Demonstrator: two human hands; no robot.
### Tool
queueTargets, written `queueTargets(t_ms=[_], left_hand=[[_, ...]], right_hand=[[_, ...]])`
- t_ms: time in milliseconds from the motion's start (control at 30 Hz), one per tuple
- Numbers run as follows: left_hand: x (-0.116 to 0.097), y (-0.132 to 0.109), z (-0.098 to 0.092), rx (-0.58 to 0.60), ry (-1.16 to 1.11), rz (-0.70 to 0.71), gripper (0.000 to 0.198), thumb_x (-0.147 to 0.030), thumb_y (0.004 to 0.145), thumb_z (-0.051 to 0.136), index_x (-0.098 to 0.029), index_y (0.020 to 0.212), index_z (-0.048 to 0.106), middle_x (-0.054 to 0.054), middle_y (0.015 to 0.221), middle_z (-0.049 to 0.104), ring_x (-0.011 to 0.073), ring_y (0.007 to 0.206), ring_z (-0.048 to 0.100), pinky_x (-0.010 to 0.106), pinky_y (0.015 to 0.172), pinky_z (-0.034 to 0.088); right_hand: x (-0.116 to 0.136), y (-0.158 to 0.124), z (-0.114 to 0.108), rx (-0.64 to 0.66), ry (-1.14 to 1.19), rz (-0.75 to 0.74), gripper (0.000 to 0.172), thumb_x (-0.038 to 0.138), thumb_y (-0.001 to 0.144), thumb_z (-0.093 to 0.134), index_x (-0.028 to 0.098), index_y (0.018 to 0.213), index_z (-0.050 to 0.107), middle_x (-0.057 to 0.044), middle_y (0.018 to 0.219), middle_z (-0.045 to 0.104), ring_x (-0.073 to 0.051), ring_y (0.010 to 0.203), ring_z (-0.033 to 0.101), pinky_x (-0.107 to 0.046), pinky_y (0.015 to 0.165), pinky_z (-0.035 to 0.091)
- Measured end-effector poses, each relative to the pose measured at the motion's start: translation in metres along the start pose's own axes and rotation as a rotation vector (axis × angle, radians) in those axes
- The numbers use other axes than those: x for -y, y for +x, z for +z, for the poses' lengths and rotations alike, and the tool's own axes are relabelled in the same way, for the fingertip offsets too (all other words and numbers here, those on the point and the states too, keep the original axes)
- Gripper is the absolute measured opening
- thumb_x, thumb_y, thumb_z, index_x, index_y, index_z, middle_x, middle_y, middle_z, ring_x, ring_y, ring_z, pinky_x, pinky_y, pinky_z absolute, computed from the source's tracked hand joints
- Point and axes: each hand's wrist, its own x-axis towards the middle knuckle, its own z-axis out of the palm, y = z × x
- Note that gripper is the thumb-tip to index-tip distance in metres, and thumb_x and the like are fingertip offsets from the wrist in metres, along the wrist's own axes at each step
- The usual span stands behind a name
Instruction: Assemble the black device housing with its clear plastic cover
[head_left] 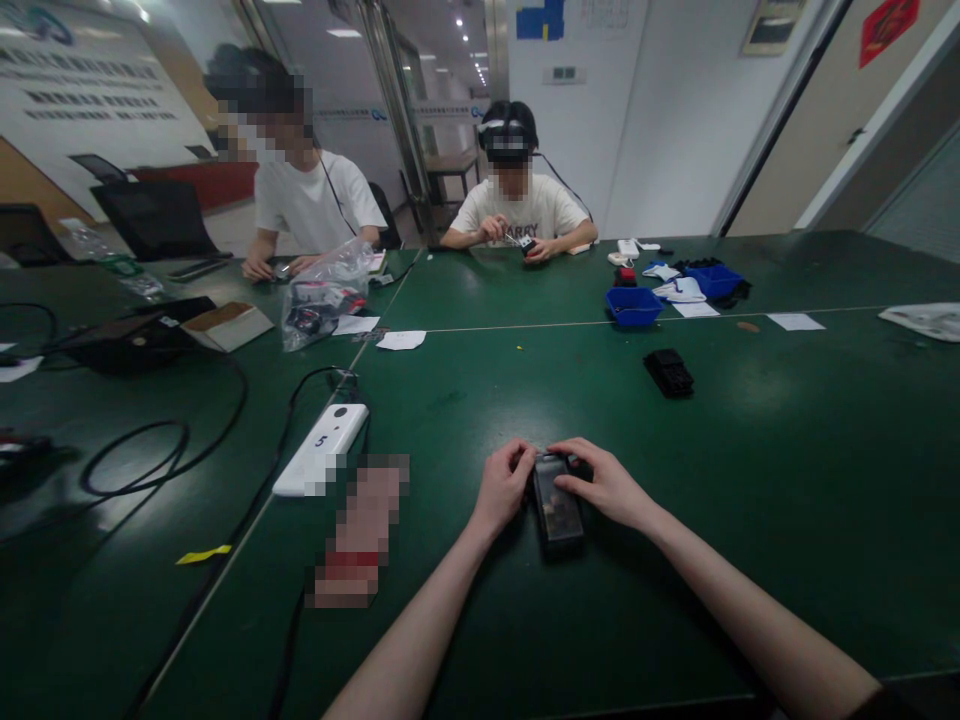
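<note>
A dark, box-shaped object with a see-through top point(558, 510) lies on the green table in front of me. My left hand point(508, 483) is at its upper left corner, fingers closed in a pinch; whatever is between them is too small to name. From the right, my right hand point(600, 480) holds the box, with the thumb on its top face and the fingers curled over the far edge. Farther off to the right lies a black object point(668, 373), touched by neither hand.
A white power bank point(322, 450), black cables and a blurred flat item point(364, 530) lie left. Beyond are a plastic bag point(319, 300), an open carton point(229, 327), a blue tray point(634, 306) and papers. Two people sit across the green table point(465, 400).
</note>
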Motion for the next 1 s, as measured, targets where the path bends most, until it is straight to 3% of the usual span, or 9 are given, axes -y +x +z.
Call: queueTargets(t_ms=[300,500,667,833,1000], left_hand=[[-0.002,-0.001,0.0,0.035,0.039,0.041,0.029,-0.034,0.069,0.063,-0.013,0.088,0.056,-0.004,0.061,0.049,0.0088,0.053,0.046,0.019,0.049,0.035],[0.001,0.0,0.001,0.021,0.029,0.038,0.028,-0.03,0.071,0.061,-0.014,0.092,0.053,-0.003,0.065,0.05,0.0093,0.057,0.048,0.018,0.048,0.036],[0.003,0.0,0.001,-0.004,0.008,0.035,0.026,-0.027,0.07,0.061,-0.015,0.092,0.052,-0.002,0.067,0.052,0.0088,0.055,0.048,0.018,0.047,0.037],[0.007,0.001,0.001,-0.005,-0.046,0.035,0.027,-0.028,0.072,0.061,-0.015,0.093,0.049,0.001,0.076,0.055,0.0114,0.063,0.055,0.018,0.048,0.042],[0.004,-0.001,0.001,0.016,-0.214,0.052,0.032,-0.031,0.073,0.061,-0.017,0.098,0.044,0.001,0.084,0.052,0.0123,0.068,0.057,0.019,0.047,0.047]], right_hand=[[-0.013,0.001,0.004,-0.078,0.106,0.131,0.046,0.027,0.074,0.061,0.019,0.119,0.052,-0.009,0.115,0.061,-0.019,0.099,0.059,-0.034,0.086,0.046],[-0.011,0.001,0.008,-0.078,0.081,0.146,0.029,0.032,0.081,0.052,0.017,0.105,0.06,-0.007,0.097,0.069,-0.019,0.087,0.064,-0.033,0.078,0.049],[-0.007,-0.001,0.007,-0.047,0.013,0.128,0.035,0.034,0.08,0.054,0.016,0.11,0.057,-0.008,0.097,0.068,-0.019,0.083,0.064,-0.034,0.077,0.049],[-0.009,-0.004,0.007,-0.01,-0.023,0.075,0.054,0.037,0.075,0.06,0.016,0.123,0.048,-0.011,0.114,0.062,-0.022,0.1,0.059,-0.037,0.086,0.047],[-0.014,-0.007,0.01,0.056,0.032,0.0,0.071,0.041,0.079,0.056,0.017,0.138,0.026,-0.013,0.133,0.047,-0.023,0.119,0.047,-0.04,0.099,0.037]])
